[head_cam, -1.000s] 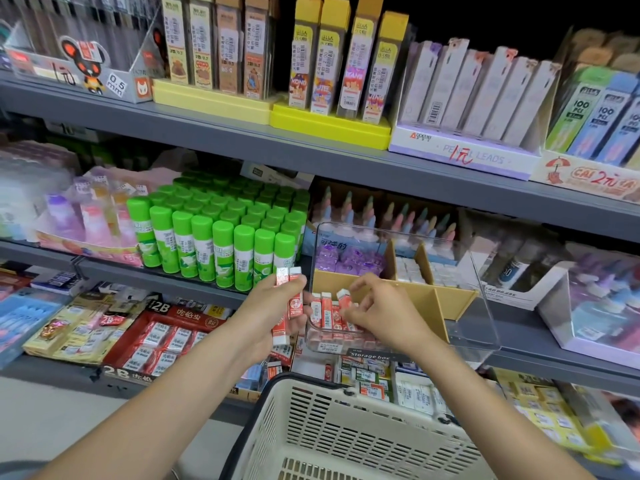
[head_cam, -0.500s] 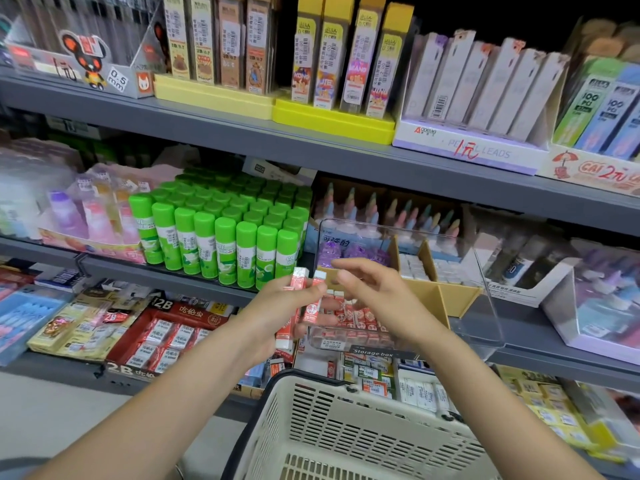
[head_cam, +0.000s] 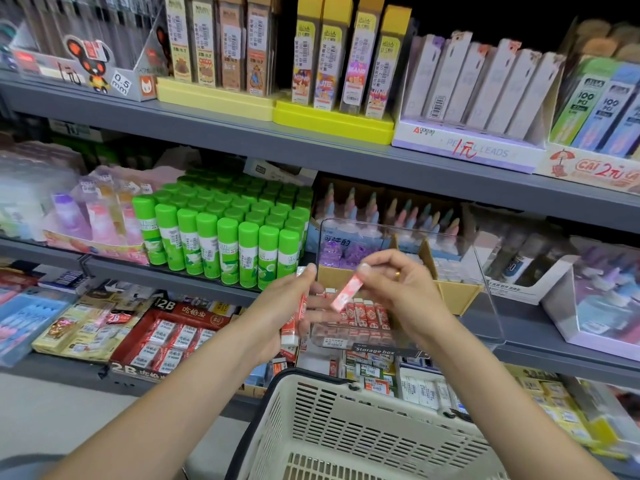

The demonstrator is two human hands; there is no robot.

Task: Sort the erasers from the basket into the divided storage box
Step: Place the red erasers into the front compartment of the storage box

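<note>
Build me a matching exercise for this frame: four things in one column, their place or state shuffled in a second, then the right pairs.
Things:
1. single eraser
2. stack of erasers
3. green glue sticks
4. basket

Places or states:
A. standing in rows on the middle shelf
B. pinched by the right hand
C. at the bottom of the frame, below the storage box
D. held by the left hand

Pairs: 1-B, 2-D, 3-A, 4-C

- The right hand has lifted out of the storage box, where a second ago it was setting erasers in the front row.
- It now pinches a pink-sleeved eraser, tilted, above that row.
- The left hand has turned slightly, its held erasers now mostly hidden behind the fingers.
</note>
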